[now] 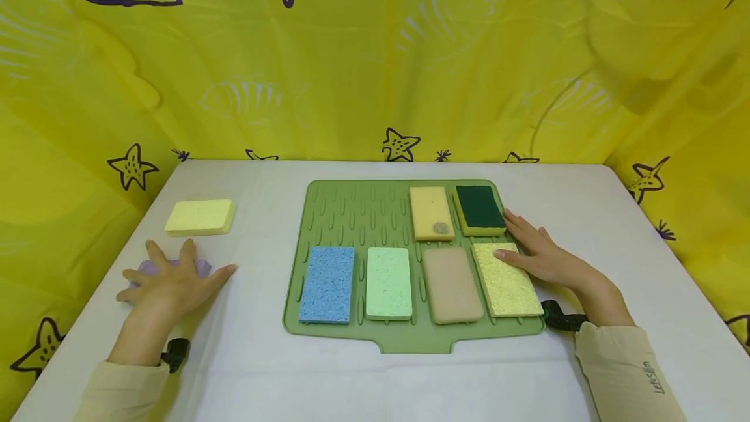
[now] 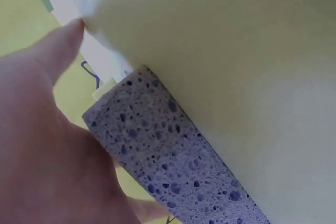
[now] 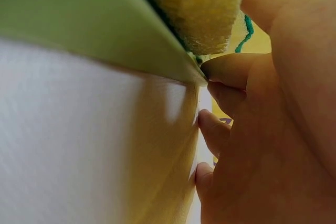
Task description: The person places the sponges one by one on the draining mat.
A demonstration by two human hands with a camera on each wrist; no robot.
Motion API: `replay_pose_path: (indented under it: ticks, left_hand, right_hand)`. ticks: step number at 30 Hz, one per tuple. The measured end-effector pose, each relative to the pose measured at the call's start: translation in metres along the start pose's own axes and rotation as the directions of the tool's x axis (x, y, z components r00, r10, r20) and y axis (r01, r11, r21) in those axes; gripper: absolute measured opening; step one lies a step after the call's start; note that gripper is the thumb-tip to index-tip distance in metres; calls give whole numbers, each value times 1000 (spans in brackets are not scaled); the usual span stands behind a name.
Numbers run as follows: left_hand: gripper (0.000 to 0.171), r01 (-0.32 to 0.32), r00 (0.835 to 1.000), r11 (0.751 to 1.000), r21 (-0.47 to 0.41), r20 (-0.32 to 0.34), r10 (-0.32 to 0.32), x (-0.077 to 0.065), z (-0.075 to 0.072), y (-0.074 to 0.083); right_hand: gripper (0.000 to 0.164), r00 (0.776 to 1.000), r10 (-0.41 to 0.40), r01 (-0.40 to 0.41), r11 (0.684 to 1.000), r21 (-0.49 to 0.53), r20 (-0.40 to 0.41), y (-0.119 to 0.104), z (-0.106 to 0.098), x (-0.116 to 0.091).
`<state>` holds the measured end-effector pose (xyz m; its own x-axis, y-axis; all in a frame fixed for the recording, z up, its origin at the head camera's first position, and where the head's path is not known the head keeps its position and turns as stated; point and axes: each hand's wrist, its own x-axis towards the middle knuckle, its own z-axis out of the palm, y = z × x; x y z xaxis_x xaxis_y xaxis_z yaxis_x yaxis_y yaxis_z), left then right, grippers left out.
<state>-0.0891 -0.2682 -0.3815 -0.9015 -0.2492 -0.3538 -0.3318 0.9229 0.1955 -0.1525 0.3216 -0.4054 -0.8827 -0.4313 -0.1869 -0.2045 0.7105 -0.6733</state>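
On the left of the table, my left hand (image 1: 171, 282) lies over a purple sponge (image 1: 202, 268) with its fingers spread. The left wrist view shows the pitted side of that purple sponge (image 2: 173, 156) beside the palm, the thumb apart from it. My right hand (image 1: 547, 258) rests at the right edge of a green ribbed mat (image 1: 346, 213). Its thumb lies over the pale yellow sponge (image 1: 506, 285) on the mat, and its fingertips reach near the green-topped scrub sponge (image 1: 479, 209). In the right wrist view the fingers (image 3: 228, 69) touch the mat's edge.
Also on the mat are a blue sponge (image 1: 327, 285), a mint sponge (image 1: 389, 283), a beige sponge (image 1: 453, 285) and a tan sponge (image 1: 430, 210) with a grey spot. Another yellow sponge (image 1: 199, 217) lies beyond my left hand. A yellow patterned curtain (image 1: 351, 70) surrounds the white table (image 1: 263, 370).
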Motion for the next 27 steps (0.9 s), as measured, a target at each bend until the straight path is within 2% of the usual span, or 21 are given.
replay_pose_path:
  ticks: [9,19,27]
  left_hand:
    - [113,92,996,996,-1,16,-92,3,-4,-3]
    - [106,98,995,995,15,15,-98,3,-7,-7]
    - [106,102,994,995,13,35,-103,1,-11,-8]
  right_hand:
    - [87,1000,9,-9,1000,6,3,-1,0,0]
    - [86,1000,0,0,1000,4,-2,-1,0,0]
    - [87,1000,2,-2,1000,7,-2,-1,0,0]
